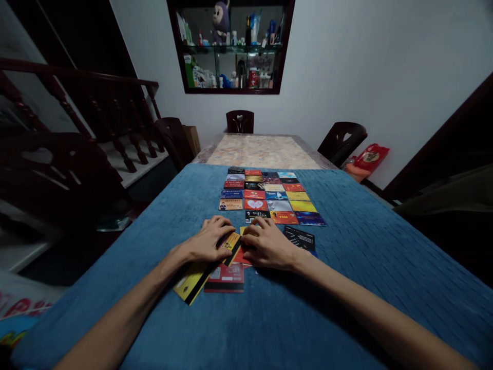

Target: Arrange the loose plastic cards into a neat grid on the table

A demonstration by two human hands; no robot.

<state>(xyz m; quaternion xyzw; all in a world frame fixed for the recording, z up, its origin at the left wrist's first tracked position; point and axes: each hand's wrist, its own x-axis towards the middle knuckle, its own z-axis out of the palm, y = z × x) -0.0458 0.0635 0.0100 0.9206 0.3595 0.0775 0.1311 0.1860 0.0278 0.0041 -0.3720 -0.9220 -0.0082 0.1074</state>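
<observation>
Hands palm-down on blue cloth, left hand fingers curled onto yellow card, long axis slanting toward near left, right hand fingers together, flat on red card.

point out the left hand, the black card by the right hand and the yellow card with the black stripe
left hand (210,240), head view, back of hand
black card (300,238), head view, card's face
yellow card (191,281), head view, bare yellow part

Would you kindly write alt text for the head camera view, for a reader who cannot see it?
A person's left hand and right hand rest on a loose pile of plastic cards on a blue tablecloth. Just beyond them, a grid of colourful cards lies in neat rows. Dark chairs and a wall cabinet stand behind.
</observation>
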